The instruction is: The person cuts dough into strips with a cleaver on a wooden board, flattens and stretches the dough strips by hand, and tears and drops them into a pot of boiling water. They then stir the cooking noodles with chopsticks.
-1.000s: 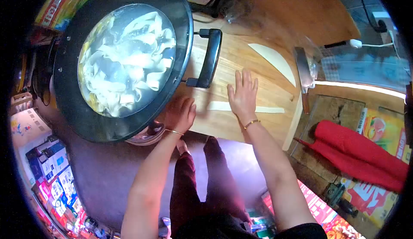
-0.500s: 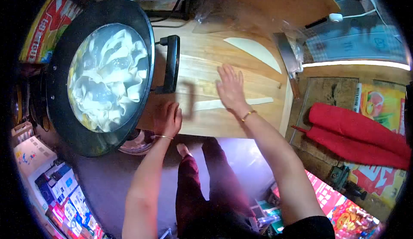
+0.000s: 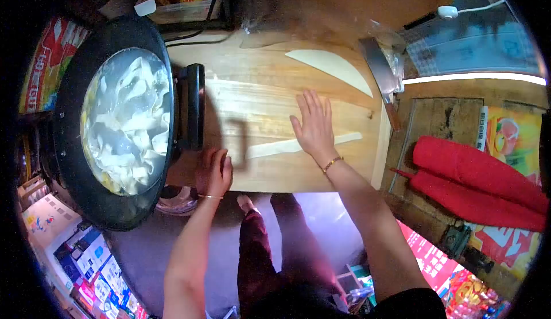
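While the right hand (image 3: pixel 317 128) is spread open over the thin white dough strip (image 3: pixel 272 148) on the wooden board (image 3: pixel 258 104), and the left hand (image 3: pixel 217 168) curls near its left end, gripping what I cannot tell, a soft, even touch seems best so nothing tears.

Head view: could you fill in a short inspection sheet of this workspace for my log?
Surface: wooden board, pale marks toward its left.
Job's things: long dough strip and half-round dough piece on the board; pan at left holding pale noodles in liquid.
Clutter: cleaver along the board's right edge.
Hands: right hand across the strip, fingers spread; left hand near the pan handle, fingers bent, grip unclear.
Cables: dark cable behind the pan; white cable upper right.
Surroundings: red cloth item at right.
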Action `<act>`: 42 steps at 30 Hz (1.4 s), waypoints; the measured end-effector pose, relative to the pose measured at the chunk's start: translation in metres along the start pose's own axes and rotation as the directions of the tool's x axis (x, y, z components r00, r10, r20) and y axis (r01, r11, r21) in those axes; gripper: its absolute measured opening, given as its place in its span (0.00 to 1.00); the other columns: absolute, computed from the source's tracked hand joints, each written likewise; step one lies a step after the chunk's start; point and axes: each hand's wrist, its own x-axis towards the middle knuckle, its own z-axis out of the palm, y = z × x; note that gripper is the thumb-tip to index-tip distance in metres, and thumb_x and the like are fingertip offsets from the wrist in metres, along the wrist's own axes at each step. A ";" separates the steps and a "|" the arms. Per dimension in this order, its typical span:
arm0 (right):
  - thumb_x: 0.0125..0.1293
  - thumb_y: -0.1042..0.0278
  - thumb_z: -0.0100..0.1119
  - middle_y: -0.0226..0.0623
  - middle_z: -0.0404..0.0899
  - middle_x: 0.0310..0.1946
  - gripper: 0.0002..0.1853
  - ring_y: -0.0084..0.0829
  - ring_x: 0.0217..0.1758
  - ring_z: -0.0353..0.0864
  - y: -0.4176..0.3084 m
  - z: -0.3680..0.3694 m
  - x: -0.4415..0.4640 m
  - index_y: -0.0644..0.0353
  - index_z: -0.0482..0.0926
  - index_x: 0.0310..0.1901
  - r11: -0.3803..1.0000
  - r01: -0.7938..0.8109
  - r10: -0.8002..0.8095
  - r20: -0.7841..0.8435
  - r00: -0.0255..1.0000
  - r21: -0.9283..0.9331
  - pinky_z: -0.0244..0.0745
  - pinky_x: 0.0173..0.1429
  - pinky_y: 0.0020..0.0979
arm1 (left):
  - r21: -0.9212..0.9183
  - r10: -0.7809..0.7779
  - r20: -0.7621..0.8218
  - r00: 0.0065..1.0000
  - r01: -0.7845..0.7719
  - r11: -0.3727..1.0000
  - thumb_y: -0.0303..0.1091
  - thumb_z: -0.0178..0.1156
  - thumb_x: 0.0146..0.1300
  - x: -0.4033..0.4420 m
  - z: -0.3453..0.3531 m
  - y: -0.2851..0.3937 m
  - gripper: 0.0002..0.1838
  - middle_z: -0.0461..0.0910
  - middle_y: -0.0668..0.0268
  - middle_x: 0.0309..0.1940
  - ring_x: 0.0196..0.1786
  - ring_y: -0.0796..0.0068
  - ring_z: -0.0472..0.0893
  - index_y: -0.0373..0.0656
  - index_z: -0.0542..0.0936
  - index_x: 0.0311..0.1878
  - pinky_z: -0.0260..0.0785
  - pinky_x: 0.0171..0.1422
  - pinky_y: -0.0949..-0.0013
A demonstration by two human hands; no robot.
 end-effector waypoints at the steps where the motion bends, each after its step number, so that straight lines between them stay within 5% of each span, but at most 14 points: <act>1: 0.63 0.51 0.42 0.41 0.54 0.63 0.28 0.36 0.68 0.47 0.000 0.000 -0.002 0.59 0.60 0.60 1.000 -0.022 0.022 0.006 1.000 0.011 0.37 0.68 0.48 | 0.121 0.120 -0.026 0.992 -0.116 0.986 0.35 0.55 0.55 0.001 -0.003 0.007 0.12 0.72 0.56 0.41 0.45 0.53 0.71 0.44 0.73 0.43 0.64 0.49 0.57; 3: 0.63 0.51 0.42 0.41 0.53 0.63 0.28 0.36 0.69 0.45 0.004 -0.003 -0.011 0.59 0.59 0.60 1.000 -0.022 0.022 0.058 0.998 0.002 0.35 0.69 0.47 | -0.088 -0.124 0.068 0.990 0.130 0.988 0.36 0.55 0.57 -0.003 -0.001 0.007 0.12 0.71 0.55 0.44 0.47 0.52 0.71 0.44 0.73 0.43 0.64 0.51 0.56; 6: 0.63 0.52 0.42 0.41 0.51 0.64 0.28 0.35 0.70 0.43 0.021 0.002 -0.003 0.59 0.59 0.61 0.994 0.055 -0.064 0.092 0.994 0.090 0.32 0.70 0.46 | 0.142 0.086 0.005 0.996 -0.085 0.986 0.37 0.55 0.57 0.004 -0.010 0.016 0.12 0.72 0.55 0.43 0.46 0.52 0.71 0.43 0.73 0.43 0.64 0.50 0.56; 9: 0.63 0.52 0.42 0.42 0.51 0.64 0.28 0.35 0.70 0.43 0.042 -0.008 -0.013 0.59 0.59 0.60 0.999 0.048 -0.049 0.048 0.998 0.017 0.33 0.70 0.45 | 0.119 0.043 -0.003 0.999 -0.042 0.992 0.37 0.54 0.57 -0.005 -0.001 0.008 0.12 0.72 0.55 0.43 0.46 0.51 0.71 0.43 0.74 0.43 0.64 0.50 0.57; 11: 0.63 0.52 0.43 0.41 0.53 0.64 0.28 0.36 0.69 0.45 0.043 -0.006 -0.011 0.59 0.59 0.60 0.998 0.052 -0.053 0.082 0.995 0.021 0.35 0.70 0.45 | 0.017 -0.175 0.026 0.984 0.174 0.985 0.36 0.55 0.56 -0.010 0.001 0.007 0.11 0.72 0.55 0.42 0.45 0.52 0.72 0.43 0.74 0.42 0.64 0.49 0.57; 13: 0.62 0.51 0.44 0.40 0.54 0.63 0.27 0.35 0.69 0.47 0.048 -0.007 -0.016 0.57 0.60 0.60 0.996 0.078 -0.080 0.056 0.995 0.033 0.37 0.70 0.44 | -0.035 -0.082 -0.026 0.996 0.081 0.996 0.36 0.55 0.56 -0.009 0.006 0.001 0.11 0.72 0.55 0.42 0.44 0.53 0.72 0.44 0.75 0.42 0.65 0.48 0.57; 18: 0.62 0.51 0.44 0.39 0.54 0.63 0.27 0.34 0.68 0.47 0.049 -0.007 -0.014 0.56 0.60 0.60 0.996 0.084 -0.084 0.073 0.994 -0.005 0.38 0.70 0.43 | -0.058 -0.249 0.050 0.967 0.251 0.966 0.36 0.54 0.57 -0.008 0.001 0.015 0.12 0.71 0.54 0.43 0.47 0.52 0.71 0.44 0.74 0.43 0.64 0.50 0.56; 23: 0.62 0.52 0.44 0.39 0.54 0.63 0.27 0.35 0.68 0.47 0.055 -0.013 -0.009 0.56 0.59 0.60 0.995 0.087 -0.089 0.076 0.993 0.039 0.39 0.70 0.43 | -0.080 -0.206 0.001 0.979 0.205 0.975 0.37 0.54 0.57 -0.016 0.005 0.003 0.12 0.71 0.53 0.43 0.46 0.51 0.71 0.44 0.73 0.43 0.64 0.49 0.56; 25: 0.62 0.52 0.44 0.41 0.53 0.63 0.27 0.36 0.68 0.47 0.073 -0.017 -0.010 0.57 0.59 0.60 0.956 0.066 -0.093 0.079 0.993 0.285 0.38 0.69 0.44 | -0.021 -0.140 0.024 0.990 0.140 0.990 0.36 0.53 0.58 -0.008 0.004 0.009 0.11 0.70 0.52 0.43 0.46 0.51 0.70 0.43 0.73 0.43 0.63 0.50 0.56; 29: 0.62 0.53 0.45 0.42 0.56 0.61 0.26 0.36 0.67 0.49 0.084 -0.011 -0.012 0.59 0.62 0.58 0.985 0.163 -0.167 0.079 0.983 0.054 0.39 0.69 0.42 | -0.059 -0.182 0.046 0.982 0.184 0.981 0.34 0.54 0.57 -0.012 0.001 -0.002 0.11 0.70 0.51 0.43 0.46 0.51 0.70 0.42 0.72 0.43 0.63 0.50 0.57; 35: 0.62 0.53 0.44 0.39 0.57 0.61 0.26 0.34 0.67 0.50 0.092 -0.007 -0.008 0.60 0.62 0.58 0.979 0.188 -0.195 0.104 0.975 0.077 0.38 0.70 0.42 | 0.075 -0.054 0.011 0.998 0.053 0.996 0.32 0.54 0.58 -0.006 -0.004 0.008 0.11 0.69 0.51 0.43 0.48 0.52 0.69 0.41 0.71 0.44 0.61 0.52 0.58; 36: 0.62 0.55 0.45 0.39 0.56 0.62 0.26 0.34 0.68 0.48 0.092 -0.011 -0.007 0.60 0.60 0.58 0.980 0.179 -0.190 0.136 0.972 0.086 0.38 0.70 0.42 | -0.004 -0.203 0.036 0.979 0.203 0.979 0.32 0.54 0.58 -0.013 -0.001 0.001 0.11 0.69 0.52 0.43 0.47 0.52 0.69 0.41 0.72 0.44 0.61 0.52 0.58; 41: 0.63 0.54 0.43 0.38 0.55 0.62 0.26 0.33 0.69 0.46 0.105 -0.016 -0.010 0.58 0.60 0.59 0.967 0.192 -0.214 0.125 0.969 0.170 0.34 0.71 0.40 | -0.059 -0.144 0.024 0.989 0.146 0.988 0.32 0.52 0.58 -0.011 0.005 -0.002 0.11 0.71 0.53 0.41 0.46 0.52 0.70 0.41 0.72 0.44 0.62 0.51 0.56; 42: 0.62 0.55 0.44 0.37 0.54 0.63 0.25 0.33 0.69 0.46 0.110 -0.025 -0.014 0.57 0.60 0.59 0.993 0.107 -0.113 0.143 0.983 0.055 0.34 0.70 0.43 | -0.092 -0.194 0.036 0.980 0.196 0.976 0.32 0.52 0.58 -0.012 0.005 -0.004 0.11 0.71 0.53 0.41 0.46 0.52 0.70 0.41 0.71 0.44 0.62 0.51 0.56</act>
